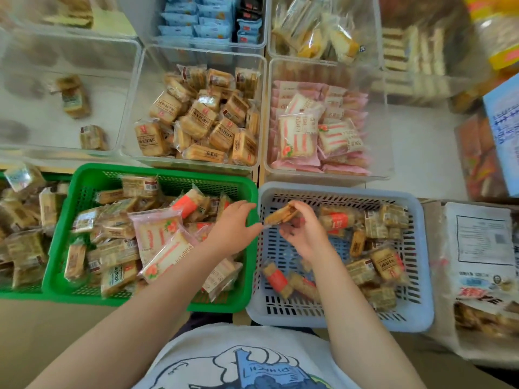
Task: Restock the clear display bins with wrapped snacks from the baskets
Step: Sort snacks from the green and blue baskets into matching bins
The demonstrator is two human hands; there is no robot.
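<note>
1. My right hand [304, 234] grips a brown wrapped snack [280, 214], fingers curled round it, held above the upper left corner of the pale blue basket [421, 265].
2. My left hand [234, 226] sits at the right rim of the green basket [61, 265], fingers loosely bent toward the snack; I cannot tell whether it pinches the wrapper tail or holds nothing.
3. Green basket: heaped with brown packets and two pink-striped cake packs [163, 242]. Print on them is too blurred to read.
4. Blue basket: scattered brown packets, some with red labels [276, 277]; the slatted floor shows between them.
5. Clear bin [196, 54] behind the green basket: brown packets with dark lettering, not legible to me.
6. Clear bin to its right [377, 113]: pink packs, striped ones on top.
7. Far-left bin [123, 113]: three brown packets only.
8. Rear bin: light blue packets [196, 21], text unreadable.
9. My shirt print [269, 370] reads upside down, unclear.
</note>
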